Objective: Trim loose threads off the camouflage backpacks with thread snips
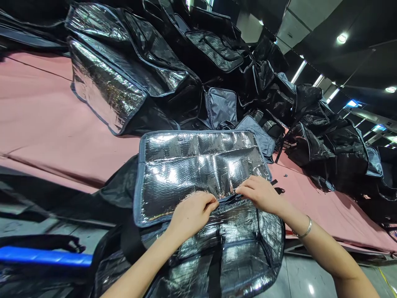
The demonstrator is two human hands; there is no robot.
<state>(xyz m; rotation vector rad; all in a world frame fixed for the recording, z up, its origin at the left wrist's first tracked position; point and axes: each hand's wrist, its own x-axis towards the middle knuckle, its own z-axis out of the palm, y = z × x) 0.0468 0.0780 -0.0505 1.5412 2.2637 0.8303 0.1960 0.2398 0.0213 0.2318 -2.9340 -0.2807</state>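
A black bag with a shiny silver lining (238, 256) lies open in front of me. Its rectangular foil-lined flap (192, 169), edged in grey-blue binding, is spread out beyond the opening. My left hand (194, 213) pinches the dark edge where flap and bag meet, near the middle. Farther right, my right hand (260, 192) has its fingers closed on the same edge strip. A short stretch of dark edging shows between the two hands. A black strap runs down inside the bag.
Pink cloth (62, 120) covers a long table. A large silver-lined bag (105, 82) stands behind at the left, and several black bags (344, 149) pile up at the right. A blue bar (46, 255) is at the lower left, above tiled floor.
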